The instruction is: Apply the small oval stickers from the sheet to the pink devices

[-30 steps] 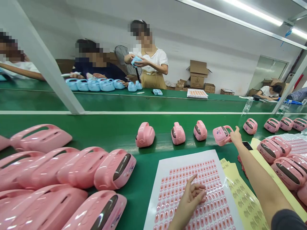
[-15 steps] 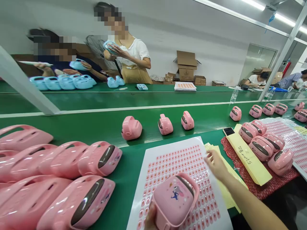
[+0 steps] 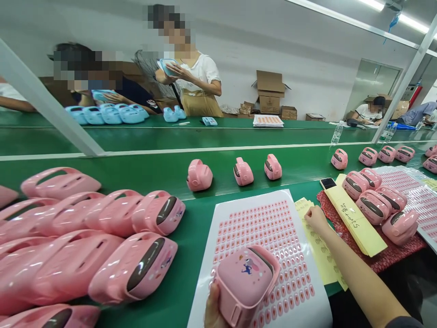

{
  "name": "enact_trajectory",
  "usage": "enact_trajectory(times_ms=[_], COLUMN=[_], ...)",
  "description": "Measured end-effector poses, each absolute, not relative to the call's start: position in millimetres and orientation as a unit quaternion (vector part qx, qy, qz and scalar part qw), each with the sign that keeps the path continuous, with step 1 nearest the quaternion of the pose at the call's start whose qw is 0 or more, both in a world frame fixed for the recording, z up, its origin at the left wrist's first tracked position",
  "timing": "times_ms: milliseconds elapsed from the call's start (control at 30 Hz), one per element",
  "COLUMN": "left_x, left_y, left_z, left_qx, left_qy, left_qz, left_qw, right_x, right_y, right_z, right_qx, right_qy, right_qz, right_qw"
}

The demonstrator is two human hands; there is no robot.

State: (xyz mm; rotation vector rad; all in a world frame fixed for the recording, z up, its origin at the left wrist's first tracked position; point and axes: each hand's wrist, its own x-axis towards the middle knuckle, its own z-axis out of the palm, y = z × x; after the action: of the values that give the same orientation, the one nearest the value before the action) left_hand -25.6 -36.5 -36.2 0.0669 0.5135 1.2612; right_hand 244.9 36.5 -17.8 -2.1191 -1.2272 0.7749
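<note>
My left hand [image 3: 213, 307] comes in at the bottom edge and grips a pink plastic case with a handle [image 3: 243, 284]. A small cartoon print shows on the case's face. The case hangs over a white sheet of small pink stickers [image 3: 259, 228] and hides part of it. My right hand [image 3: 317, 220] rests with bunched fingers on yellow sticker sheets [image 3: 316, 241], just right of the white sheet. Nothing shows in it. Several pink cases [image 3: 133, 269] lie heaped to my left, and a row of them [image 3: 243, 171] stands along the green belt [image 3: 218, 182].
A phone [image 3: 328, 183] and a yellow paper strip [image 3: 355, 221] lie on a red mat [image 3: 399, 253], among more pink cases [image 3: 370, 207]. Across a far belt [image 3: 205, 136], co-workers [image 3: 191, 77] handle blue cases [image 3: 109, 114]. Cardboard boxes [image 3: 269, 93] stand by the back wall.
The pink case that stood on the belt is now in my left hand, above the sticker sheet. My right hand has drawn back from the belt to the yellow sheets.
</note>
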Motion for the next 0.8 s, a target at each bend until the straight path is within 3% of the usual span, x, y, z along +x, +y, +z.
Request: enact_trajectory(times_ms=[133, 333, 533, 667, 800], left_x=[-14.1, -2.5, 11.1, 21.1, 23.8], left_y=[-39.8, -37.1, -32.4, -33.8, -36.8], left_z=[-25.3, 16.4, 26.2, 29.6, 34.1], left_qx=[0.044, 0.034, 0.12, 0.161, 0.182], left_qy=[0.248, 0.358, 0.422, 0.437, 0.436], left_qz=[0.628, 0.589, 0.59, 0.61, 0.597], left_qw=[0.737, 0.724, 0.678, 0.641, 0.648], right_x=[256.3, 265.0, 220.2, 171.1, 149.4], right_y=[32.8, 27.4, -1.2, -23.2, -28.6], right_z=[-13.9, 0.1, 37.9, 58.9, 67.9], right_qx=[-0.783, -0.722, -0.592, -0.516, -0.531], right_qy=[-0.428, -0.396, -0.438, -0.485, -0.514], right_qz=[0.336, 0.431, 0.496, 0.525, 0.51], right_qw=[0.301, 0.369, 0.46, 0.472, 0.44])
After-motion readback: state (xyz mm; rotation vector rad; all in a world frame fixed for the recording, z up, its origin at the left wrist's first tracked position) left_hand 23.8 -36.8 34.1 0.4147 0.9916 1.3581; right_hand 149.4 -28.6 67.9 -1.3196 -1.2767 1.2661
